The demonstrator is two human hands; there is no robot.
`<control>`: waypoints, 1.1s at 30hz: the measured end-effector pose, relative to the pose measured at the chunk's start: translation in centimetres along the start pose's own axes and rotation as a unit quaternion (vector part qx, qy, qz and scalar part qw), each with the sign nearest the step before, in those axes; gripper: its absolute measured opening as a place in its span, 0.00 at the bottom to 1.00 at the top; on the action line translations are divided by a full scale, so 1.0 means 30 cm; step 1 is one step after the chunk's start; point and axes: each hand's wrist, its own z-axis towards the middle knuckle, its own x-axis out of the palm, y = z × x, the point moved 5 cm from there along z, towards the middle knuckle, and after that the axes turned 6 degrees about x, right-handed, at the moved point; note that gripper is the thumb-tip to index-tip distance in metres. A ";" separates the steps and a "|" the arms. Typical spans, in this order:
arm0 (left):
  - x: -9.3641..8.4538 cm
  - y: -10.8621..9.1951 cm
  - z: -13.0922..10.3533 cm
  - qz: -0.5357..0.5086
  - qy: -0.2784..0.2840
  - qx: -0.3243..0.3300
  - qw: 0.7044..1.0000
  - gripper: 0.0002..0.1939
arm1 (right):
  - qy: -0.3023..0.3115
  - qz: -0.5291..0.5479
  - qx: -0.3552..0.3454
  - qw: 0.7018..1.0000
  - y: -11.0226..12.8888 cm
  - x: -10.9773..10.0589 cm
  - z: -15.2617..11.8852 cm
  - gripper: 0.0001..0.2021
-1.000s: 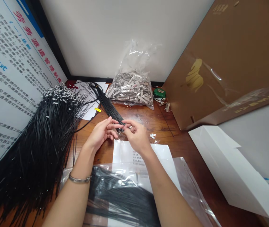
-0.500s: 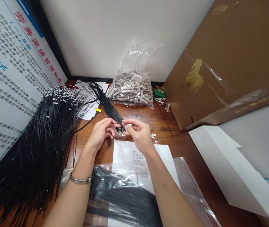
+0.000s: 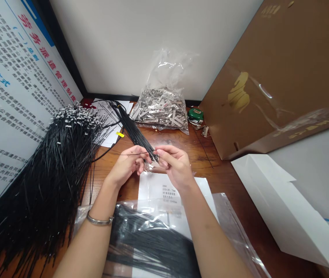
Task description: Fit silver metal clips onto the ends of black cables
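My left hand (image 3: pixel 129 164) is closed in a pinch on a thin black wire (image 3: pixel 137 154), which runs across the fingers toward my right hand. Fingertips of my right hand (image 3: pixel 177 164) pinch the same wire near its end; what sits at the tip is too small to make out. Just behind the fingers lies a tied bundle of black wires (image 3: pixel 135 133), its near ends with small shiny tips between my hands. A printed white sheet (image 3: pixel 153 185) lies under my wrists, partly covered by a clear plastic bag (image 3: pixel 225 216) of black wires (image 3: pixel 150 231).
A large heap of black wires with white connectors (image 3: pixel 37 185) fills the left side. At the back stand a clear bag of metal pieces (image 3: pixel 161 110) and a green tape measure (image 3: pixel 195 114). A brown box (image 3: pixel 268 77) and a white carton (image 3: pixel 286 204) bound the right.
Both hands have shifted slightly to the right. The black wire now shows clearly across my left fingers, and my right hand covers the small white pieces seen on the table before.
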 end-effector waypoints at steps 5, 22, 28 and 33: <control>0.021 0.008 -0.013 0.065 0.060 -0.027 0.996 0.20 | -0.067 0.048 0.016 0.996 0.000 -0.028 0.009 0.08; 0.022 0.028 -0.025 0.131 0.059 -0.064 0.988 0.16 | -0.113 0.069 0.063 0.989 -0.009 -0.042 0.010 0.17; 0.033 0.036 -0.015 0.158 0.045 -0.045 0.985 0.17 | -0.044 0.007 0.095 0.995 -0.033 -0.019 0.013 0.16; 0.052 0.044 -0.020 0.191 0.089 -0.056 0.976 0.17 | -0.048 0.014 0.135 0.990 -0.060 -0.025 0.011 0.17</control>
